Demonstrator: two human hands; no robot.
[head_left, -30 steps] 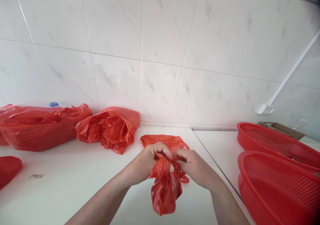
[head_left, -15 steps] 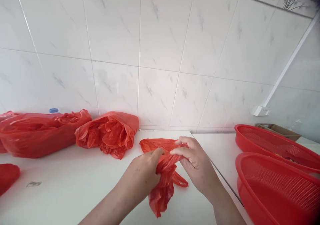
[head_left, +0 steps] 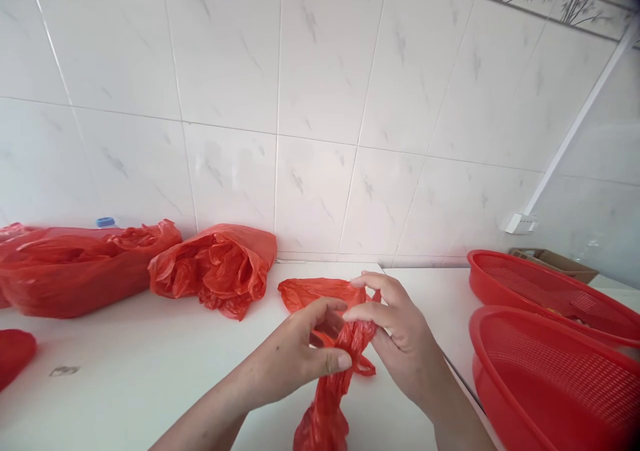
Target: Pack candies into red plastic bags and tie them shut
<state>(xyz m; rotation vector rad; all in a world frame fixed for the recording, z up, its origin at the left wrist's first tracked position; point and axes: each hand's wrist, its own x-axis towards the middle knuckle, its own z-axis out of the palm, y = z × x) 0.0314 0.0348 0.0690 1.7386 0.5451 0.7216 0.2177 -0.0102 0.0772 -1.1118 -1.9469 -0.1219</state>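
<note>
My right hand (head_left: 397,324) pinches a red plastic bag (head_left: 357,334) at a bunched upper part, fingertips closed on the thin film. From there the bag hangs in a twisted strip that widens towards the bottom edge. My left hand (head_left: 300,351) is at its left side, thumb lying across the strip, fingers curved and apart with a gap showing red film. Behind both hands more red plastic film (head_left: 305,292) lies on the white counter (head_left: 200,384). Whether it joins the held bag is hidden by my fingers.
Along the tiled wall lie a stuffed red bag (head_left: 215,264) and a longer red bundle (head_left: 85,271), with a blue bottle cap (head_left: 105,222) behind. Two red plastic baskets (head_left: 480,364) stand at the right, near a cardboard box (head_left: 565,264). Another red item (head_left: 15,354) sits far left.
My left hand has loosened from the bag, its thumb and fingers now spread. The bunched part has shifted towards my right fingertips, and the hanging end reaches lower.
</note>
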